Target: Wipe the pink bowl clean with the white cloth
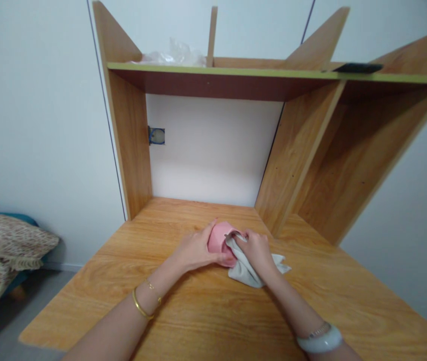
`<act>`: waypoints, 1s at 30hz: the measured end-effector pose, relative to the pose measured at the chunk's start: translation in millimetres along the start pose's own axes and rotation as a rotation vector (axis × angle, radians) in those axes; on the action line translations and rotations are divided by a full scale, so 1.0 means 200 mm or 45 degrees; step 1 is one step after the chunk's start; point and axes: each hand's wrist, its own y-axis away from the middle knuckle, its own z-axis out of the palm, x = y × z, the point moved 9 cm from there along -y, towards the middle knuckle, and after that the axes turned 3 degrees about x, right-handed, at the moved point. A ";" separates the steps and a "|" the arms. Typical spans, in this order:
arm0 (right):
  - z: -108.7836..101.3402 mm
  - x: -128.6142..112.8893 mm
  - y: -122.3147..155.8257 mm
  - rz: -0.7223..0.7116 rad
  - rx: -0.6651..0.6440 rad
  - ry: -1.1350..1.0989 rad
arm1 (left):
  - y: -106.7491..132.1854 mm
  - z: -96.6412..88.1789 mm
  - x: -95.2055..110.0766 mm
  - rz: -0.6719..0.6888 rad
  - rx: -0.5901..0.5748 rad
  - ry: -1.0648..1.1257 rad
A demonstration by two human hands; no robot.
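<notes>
A small pink container [221, 234], cup-like with its opening turned to the right, lies tilted just above or on the wooden desk. My left hand [200, 246] is wrapped round its left side, thumb below and fingers behind. A pale grey cloth [245, 268] is gripped in my right hand [254, 249], whose fingers press part of it into the container's opening. The rest of the cloth hangs down and spreads to the right under my wrist. My right fingertips are partly hidden by the rim and cloth.
The wooden desk [198, 321] carries a hutch with a shelf [213, 72] above. On that shelf are crumpled clear plastic [176, 52] and a flat dark object [360, 67]. An uncovered wall socket box [157, 136] shows behind. A patterned blanket [6, 240] lies at far left.
</notes>
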 end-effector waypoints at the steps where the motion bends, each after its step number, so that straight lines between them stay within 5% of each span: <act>1: 0.00 0.02 0.00 0.032 -0.001 -0.016 | 0.00 0.02 -0.01 -0.011 0.001 0.045; 6: 0.02 0.04 0.00 0.103 -0.027 -0.084 | 0.00 0.08 0.00 -0.010 0.065 0.170; 14: 0.14 -0.06 0.04 0.100 -0.302 -0.422 | -0.03 -0.02 -0.03 -0.066 0.136 -0.213; 19: 0.04 -0.08 0.04 0.073 -0.114 -0.314 | -0.03 -0.04 -0.02 -0.044 0.125 -0.316; 26: -0.11 -0.23 0.07 -0.448 0.097 -0.237 | -0.01 -0.02 0.07 0.063 0.038 -0.382; 30: -0.11 -0.18 0.05 -0.345 0.129 -0.182 | 0.00 -0.03 0.08 0.094 0.048 -0.365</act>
